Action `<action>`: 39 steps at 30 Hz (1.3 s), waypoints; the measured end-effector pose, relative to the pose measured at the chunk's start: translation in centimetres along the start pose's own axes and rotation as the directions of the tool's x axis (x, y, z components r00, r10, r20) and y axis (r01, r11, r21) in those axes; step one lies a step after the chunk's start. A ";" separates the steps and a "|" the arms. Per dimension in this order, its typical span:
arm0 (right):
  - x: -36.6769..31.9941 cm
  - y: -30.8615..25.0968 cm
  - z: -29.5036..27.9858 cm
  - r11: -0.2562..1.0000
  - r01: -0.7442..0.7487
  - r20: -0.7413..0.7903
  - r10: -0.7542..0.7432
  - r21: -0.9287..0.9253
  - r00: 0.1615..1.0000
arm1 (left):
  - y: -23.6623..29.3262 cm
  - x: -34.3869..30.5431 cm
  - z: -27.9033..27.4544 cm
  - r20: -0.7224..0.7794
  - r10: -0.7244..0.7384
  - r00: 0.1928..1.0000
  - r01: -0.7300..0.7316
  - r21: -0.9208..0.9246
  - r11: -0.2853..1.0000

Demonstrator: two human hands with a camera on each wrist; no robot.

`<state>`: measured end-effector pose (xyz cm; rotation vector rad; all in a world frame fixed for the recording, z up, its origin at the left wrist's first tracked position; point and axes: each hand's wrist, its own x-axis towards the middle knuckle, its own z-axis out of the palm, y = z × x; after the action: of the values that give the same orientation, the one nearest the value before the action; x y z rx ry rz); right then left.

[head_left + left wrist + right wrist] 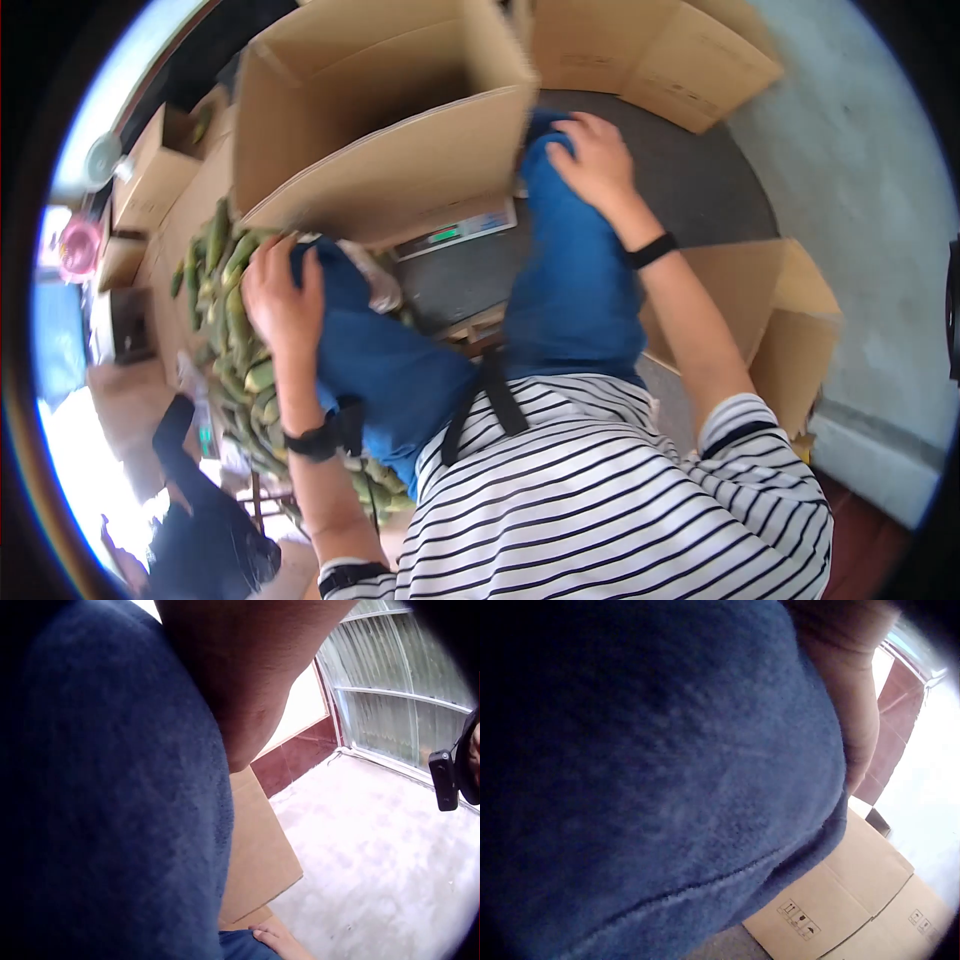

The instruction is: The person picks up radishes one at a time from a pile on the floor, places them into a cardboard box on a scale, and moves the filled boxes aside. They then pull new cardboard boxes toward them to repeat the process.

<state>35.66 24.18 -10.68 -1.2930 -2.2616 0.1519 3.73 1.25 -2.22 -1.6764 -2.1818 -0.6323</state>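
My left hand (285, 300) rests on the left knee of the blue trousers (390, 370), fingers relaxed and holding nothing. On the other knee lies my right hand (598, 165), fingers loosely spread, also with nothing in it. Both wrist views are mostly filled by blue trouser cloth (127, 795), with part of a hand at its upper edge. Between and beyond the knees stands a tall open cardboard box (400, 165), its inside dark toward the bottom. Beneath its near side shows a scale (455, 234) with a lit green display.
A heap of long green vegetables (235, 320) lies beside the left leg. More cardboard boxes stand at the back right (640, 60) and by the right arm (790, 340). A person in dark clothing (215, 540) is at lower left. A grey wall (860, 240) bounds the right.
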 end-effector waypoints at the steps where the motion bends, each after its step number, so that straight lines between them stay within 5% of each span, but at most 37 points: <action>1: 0.1 -0.5 -0.3 1.000 0.000 -0.010 0.000 -0.002 1.000 | -0.3 -0.1 -0.2 0.015 0.034 0.999 -0.035 0.026 0.999; 5: -1.0 0.4 0.2 0.989 0.008 -0.209 0.023 0.145 0.978 | -1.3 -0.6 0.1 -0.002 0.049 0.999 -0.049 0.004 0.999; 8: -3.6 1.0 -2.0 0.962 -0.105 -0.101 0.134 0.253 0.986 | -1.8 -0.7 0.0 0.021 0.060 0.998 -0.061 0.026 0.998; 10: -5.1 2.1 -3.2 0.882 -0.326 0.112 0.306 0.341 0.946 | -1.9 -0.4 0.1 0.044 0.051 0.998 -0.052 0.028 0.998; 12: -7.4 4.0 -4.4 0.872 -0.434 0.198 0.395 0.227 0.897 | -1.8 -0.5 0.0 0.052 0.043 0.998 -0.045 0.028 0.999; 16: -11.4 7.9 -9.7 0.953 -0.298 -0.037 0.297 -0.046 0.954 | -1.7 -0.4 0.0 0.074 0.048 0.996 -0.050 0.021 0.999; 21: -15.5 12.7 -18.4 0.682 -0.452 -0.330 0.312 -0.575 0.891 | -0.9 -0.2 -0.4 0.066 0.050 0.997 -0.051 0.024 0.998; 25: -18.8 14.0 -22.1 0.381 -0.672 -0.122 0.810 -0.636 0.574 | -0.7 -0.4 -0.6 0.071 0.042 0.997 -0.046 0.043 0.998; 30: -22.0 18.1 -20.4 0.474 -0.817 -0.048 0.855 -0.329 0.516 | -0.6 -0.3 -0.7 0.076 -0.005 0.997 0.002 0.041 0.999; 36: -20.2 23.7 -21.3 0.403 -0.854 -0.162 0.867 -0.328 0.471 | -0.5 -0.4 -1.2 0.082 0.011 0.997 -0.011 -0.001 1.000; 39: -18.3 26.7 -22.1 0.466 -0.829 -0.240 0.805 -0.309 0.543 | -0.6 -0.4 -1.3 0.083 -0.011 0.997 0.011 0.002 1.000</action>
<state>74.52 19.86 -8.03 -2.5054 -1.4260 -0.0172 3.29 0.13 -1.44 -1.7201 -2.2489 -0.5730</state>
